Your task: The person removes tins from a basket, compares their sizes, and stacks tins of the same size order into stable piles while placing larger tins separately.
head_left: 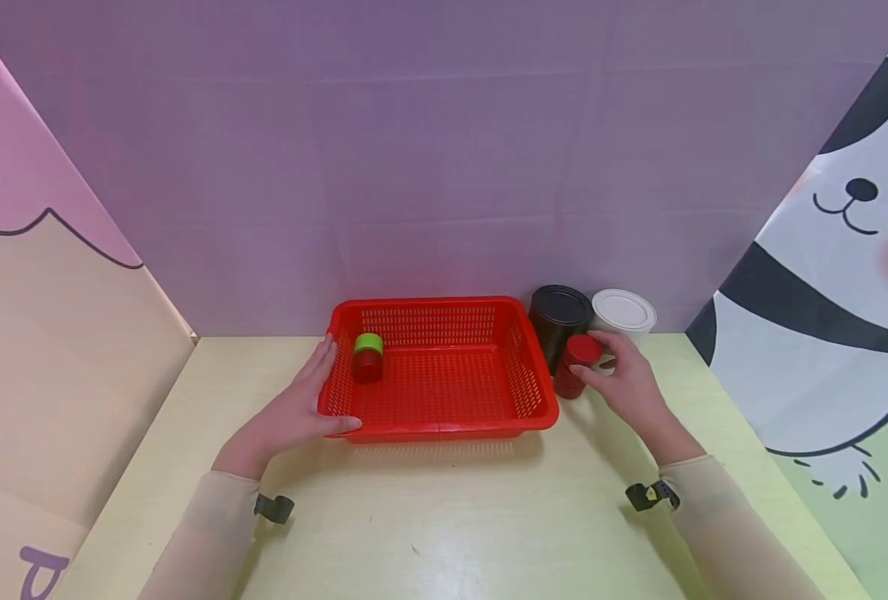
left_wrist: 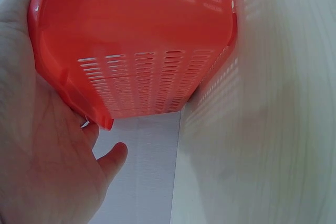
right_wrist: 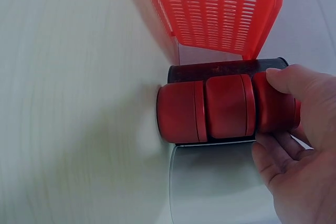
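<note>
My left hand (head_left: 297,408) rests against the left end of a red plastic basket (head_left: 444,432). Its fingers lie along the outer left rim, and the thumb reaches over the front left corner. Inside the basket at the left are a small bright-green tin (head_left: 368,342) and a dark-red tin (head_left: 367,367), touching. To the right of the basket, three small red tins (right_wrist: 181,113) stand stacked. The thumb and fingers of my right hand (head_left: 624,379) pinch the top red tin (right_wrist: 275,103), which sits on or very close to the tin below.
A tall black canister (head_left: 561,307) stands behind the stack, close to the basket's right side. Beside it is a white-lidded canister (head_left: 624,310), partly behind my right hand. A purple cloth wall (head_left: 444,167) rises at the back of the pale wooden table (head_left: 444,517).
</note>
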Motion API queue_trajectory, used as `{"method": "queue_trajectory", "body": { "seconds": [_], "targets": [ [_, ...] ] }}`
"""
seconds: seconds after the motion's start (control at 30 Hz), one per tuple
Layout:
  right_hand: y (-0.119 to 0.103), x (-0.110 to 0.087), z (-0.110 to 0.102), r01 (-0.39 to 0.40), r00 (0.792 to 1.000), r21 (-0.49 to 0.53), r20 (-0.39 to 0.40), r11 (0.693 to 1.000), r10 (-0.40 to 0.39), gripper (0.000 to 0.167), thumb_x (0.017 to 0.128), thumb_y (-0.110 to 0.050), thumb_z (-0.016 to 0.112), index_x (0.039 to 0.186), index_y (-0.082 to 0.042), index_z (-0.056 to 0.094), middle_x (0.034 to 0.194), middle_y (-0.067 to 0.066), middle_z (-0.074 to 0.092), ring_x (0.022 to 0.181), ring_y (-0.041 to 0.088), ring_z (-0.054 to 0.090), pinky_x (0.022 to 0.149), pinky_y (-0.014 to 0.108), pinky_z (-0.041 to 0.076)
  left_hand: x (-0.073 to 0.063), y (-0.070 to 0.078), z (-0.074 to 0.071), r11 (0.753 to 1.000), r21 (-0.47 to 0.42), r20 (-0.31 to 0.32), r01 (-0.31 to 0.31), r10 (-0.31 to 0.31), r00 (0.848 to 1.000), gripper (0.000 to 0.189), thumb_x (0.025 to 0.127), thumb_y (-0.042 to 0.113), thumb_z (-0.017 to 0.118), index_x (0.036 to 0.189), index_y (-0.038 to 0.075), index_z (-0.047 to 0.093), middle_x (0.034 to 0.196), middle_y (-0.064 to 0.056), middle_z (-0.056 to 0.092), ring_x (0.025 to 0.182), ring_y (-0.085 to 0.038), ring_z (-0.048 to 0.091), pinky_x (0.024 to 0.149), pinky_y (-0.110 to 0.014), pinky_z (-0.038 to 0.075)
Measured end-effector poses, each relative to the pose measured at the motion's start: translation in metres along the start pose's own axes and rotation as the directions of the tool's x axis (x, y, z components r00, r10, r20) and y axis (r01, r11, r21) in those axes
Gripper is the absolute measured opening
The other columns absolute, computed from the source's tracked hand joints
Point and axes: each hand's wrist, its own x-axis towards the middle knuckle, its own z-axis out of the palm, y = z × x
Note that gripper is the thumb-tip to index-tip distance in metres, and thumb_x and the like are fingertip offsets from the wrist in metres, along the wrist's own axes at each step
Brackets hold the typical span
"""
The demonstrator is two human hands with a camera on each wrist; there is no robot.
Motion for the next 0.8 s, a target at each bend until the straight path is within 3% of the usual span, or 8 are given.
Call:
{"method": "queue_trajectory", "body": {
  "seconds": [0.27, 0.5, 0.8],
  "targets": [
    [0.0011, -0.0005, 0.0014, -0.007, 1.000, 0.002, -0.003, 1.000, 0.007, 0.059, 0.096, -0.005, 0.085, 0.148, 0.007, 0.060, 0.135, 0.024, 0.063, 0.112, 0.039, 0.065, 0.087, 0.029, 0.056, -0.0003, 0.0001, -0.0003, 1.000, 0.007, -0.001, -0.001, 0.001, 1.000, 0.137, 0.084, 0.053, 0.093, 0.179, 0.014, 0.003, 0.187, -0.002, -0.005, 0.171, -0.035, 0.002, 0.114, -0.063, 0.052],
    [0.0005, -0.0009, 0.0018, -0.003, 1.000, 0.000, 0.004, 1.000, 0.003, 0.059, 0.097, -0.004, 0.083, 0.149, 0.009, 0.057, 0.135, 0.027, 0.062, 0.114, 0.043, 0.066, 0.088, 0.031, 0.058, -0.0006, -0.0010, 0.0011, 1.000, -0.006, 0.000, -0.028, 0.028, 1.000, 0.134, 0.087, 0.046, 0.093, 0.179, 0.013, 0.002, 0.186, -0.002, -0.007, 0.171, -0.034, 0.000, 0.123, -0.065, 0.041],
    [-0.0031, -0.0024, 0.0017, -0.021, 1.000, 0.025, 0.021, 0.999, 0.020, 0.059, 0.099, -0.003, 0.079, 0.151, 0.011, 0.054, 0.137, 0.028, 0.060, 0.117, 0.044, 0.062, 0.089, 0.029, 0.054, -0.0002, -0.0033, 0.0013, 0.999, -0.002, -0.003, -0.036, 0.036, 0.999, 0.134, 0.086, 0.049, 0.093, 0.179, 0.013, 0.003, 0.187, -0.002, -0.006, 0.171, -0.034, 0.000, 0.123, -0.066, 0.041]
  ]
}}
